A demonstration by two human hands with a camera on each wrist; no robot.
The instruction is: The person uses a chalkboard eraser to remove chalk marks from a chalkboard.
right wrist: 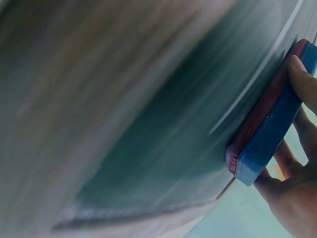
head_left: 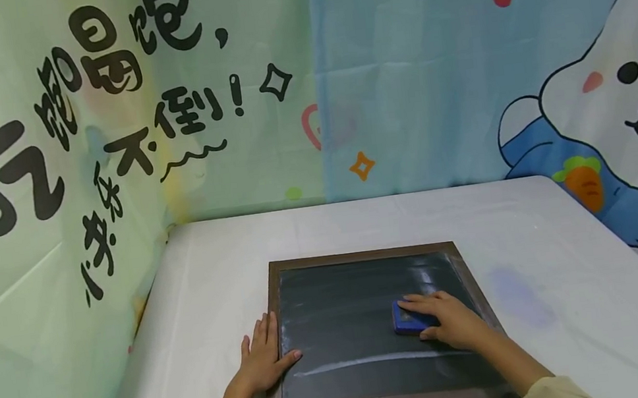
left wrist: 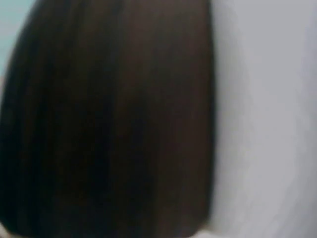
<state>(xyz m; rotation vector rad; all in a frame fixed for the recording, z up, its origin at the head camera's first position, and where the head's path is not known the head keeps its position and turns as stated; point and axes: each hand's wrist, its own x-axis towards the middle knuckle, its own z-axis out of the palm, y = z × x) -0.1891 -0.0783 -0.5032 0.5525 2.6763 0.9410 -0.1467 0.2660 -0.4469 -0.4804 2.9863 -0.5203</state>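
A dark chalkboard (head_left: 347, 328) in a brown wooden frame lies flat on the white-covered table. My right hand (head_left: 450, 319) grips a blue eraser (head_left: 407, 322) on the right half of the board. In the right wrist view the eraser (right wrist: 271, 130) shows a blue back and a reddish pad facing the board, with thumb and fingers on either side of it. My left hand (head_left: 263, 358) rests with fingers spread on the frame's left edge, its thumb reaching onto the board. The left wrist view is filled by the brown frame (left wrist: 148, 119), close and blurred, with no fingers showing.
A pale streak (head_left: 375, 360) crosses the lower board, and another whitish patch (head_left: 422, 276) lies near its upper right. The white tablecloth (head_left: 213, 265) surrounds the board, with a faint purple stain (head_left: 518, 294) at right. Printed curtains (head_left: 243, 168) stand behind and at left.
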